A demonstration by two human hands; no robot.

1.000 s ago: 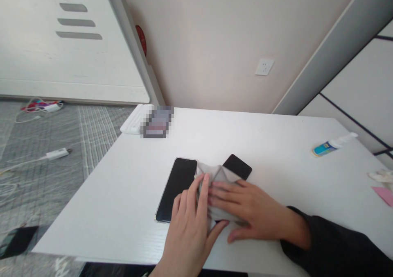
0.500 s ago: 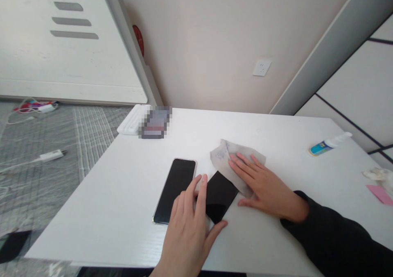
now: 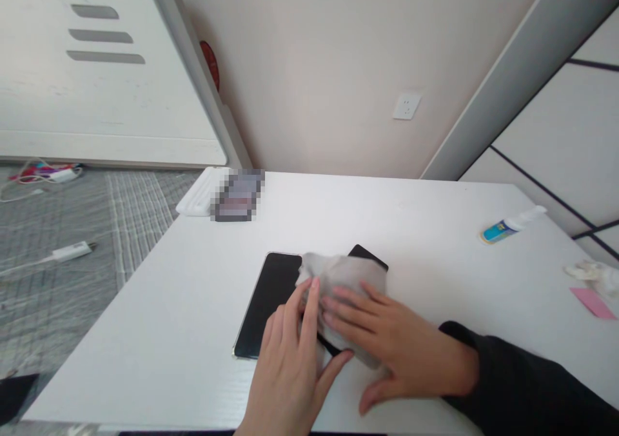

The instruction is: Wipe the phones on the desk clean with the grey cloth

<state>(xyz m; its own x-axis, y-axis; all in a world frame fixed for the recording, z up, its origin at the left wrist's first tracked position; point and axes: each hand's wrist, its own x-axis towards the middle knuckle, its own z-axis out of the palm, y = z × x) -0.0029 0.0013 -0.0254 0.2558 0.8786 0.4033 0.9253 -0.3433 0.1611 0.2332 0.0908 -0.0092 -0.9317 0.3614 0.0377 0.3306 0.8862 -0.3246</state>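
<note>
A grey cloth [image 3: 345, 268] lies over a glossy black phone [image 3: 366, 254]; only that phone's far end and a bit of its near edge show. My right hand [image 3: 387, 333] presses flat on the cloth, fingers stretched and thumb apart on the table. My left hand [image 3: 290, 358] braces the near end of the covered phone, thumb at its near corner and fingers along its left side; some of the contact is hidden by the cloth. Partly behind my left hand, a second phone [image 3: 271, 300] in a clear case lies face up.
Toward the right of the white table [image 3: 159, 358] lies a spray bottle [image 3: 503, 231]. A pink slip [image 3: 594, 302] and crumpled tissue [image 3: 592, 271] are at the right edge. A white case [image 3: 196, 194] and a blurred-out device [image 3: 238, 195] occupy the far left corner.
My right hand has slid the cloth left and toward me, across the black phone. My left hand stays at that phone's near end. The view has shifted slightly.
</note>
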